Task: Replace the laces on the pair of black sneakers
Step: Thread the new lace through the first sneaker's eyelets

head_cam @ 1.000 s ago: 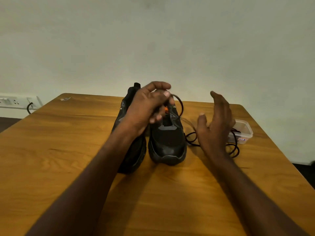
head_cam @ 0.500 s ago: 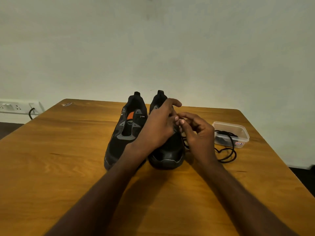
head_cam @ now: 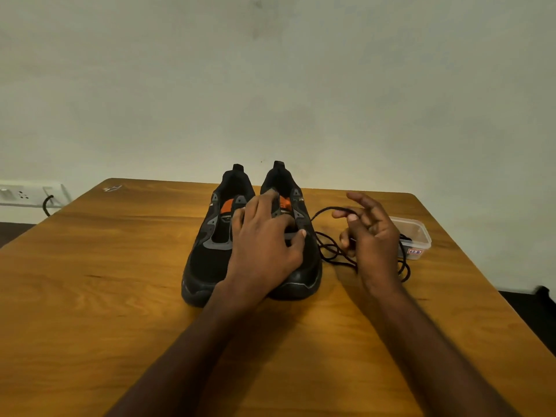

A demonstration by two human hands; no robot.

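Note:
Two black sneakers with orange tongues stand side by side on the wooden table (head_cam: 120, 296), toes toward me. The left sneaker (head_cam: 210, 245) is uncovered. My left hand (head_cam: 264, 239) rests on top of the right sneaker (head_cam: 304, 275), fingers spread over its eyelet area and thumb on its right side. My right hand (head_cam: 370, 236) hovers to the right of that shoe and pinches a black lace (head_cam: 325, 210) between thumb and forefinger. The lace arcs from the shoe to the hand and lies in loose coils on the table.
A small clear plastic tub (head_cam: 413, 236) with a label and a dark lace inside stands at the right, behind my right hand. A wall socket strip (head_cam: 27, 194) with a black cable is beyond the table's left edge. The wall is close behind the table.
My right hand has drawn away to the right from the shoe, pulling the lace out with it. My left hand has flattened onto the right sneaker.

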